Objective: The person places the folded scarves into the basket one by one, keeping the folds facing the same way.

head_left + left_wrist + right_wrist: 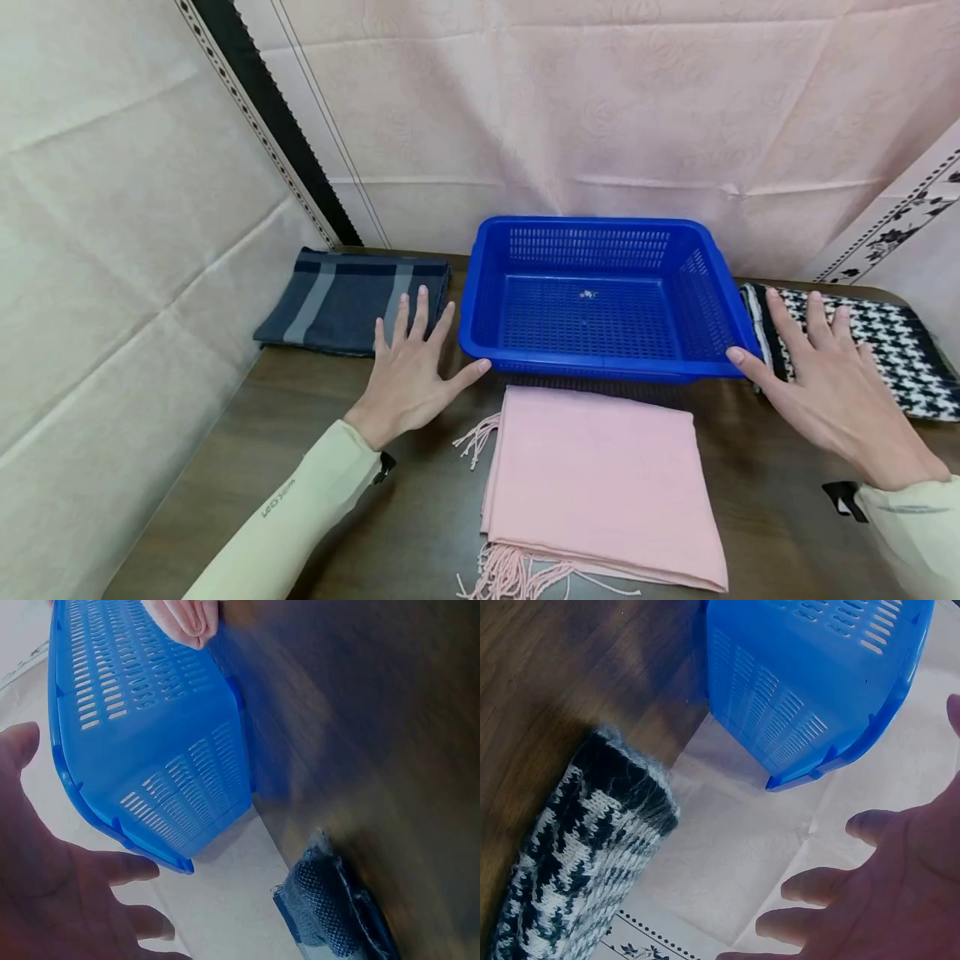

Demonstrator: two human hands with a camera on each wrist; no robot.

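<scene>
The blue perforated basket (588, 365) sits right of frame centre; the left hand (408, 379) and right hand (832, 387) flank it, each grip spread apart, seemingly to span its width. Below, the pink fringed scarf (600, 483) lies folded, apparently for compactness; striped cloth (345, 300) left, houndstooth knit (900, 350) right.

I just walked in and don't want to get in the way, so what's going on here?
A person has the left hand and right hand spread open at either side of a blue basket on a table; neither grips anything. No cloth is in the basket. A folded pink cloth lies in front of it, a striped cloth to its left and a checked cloth to its right.
</scene>
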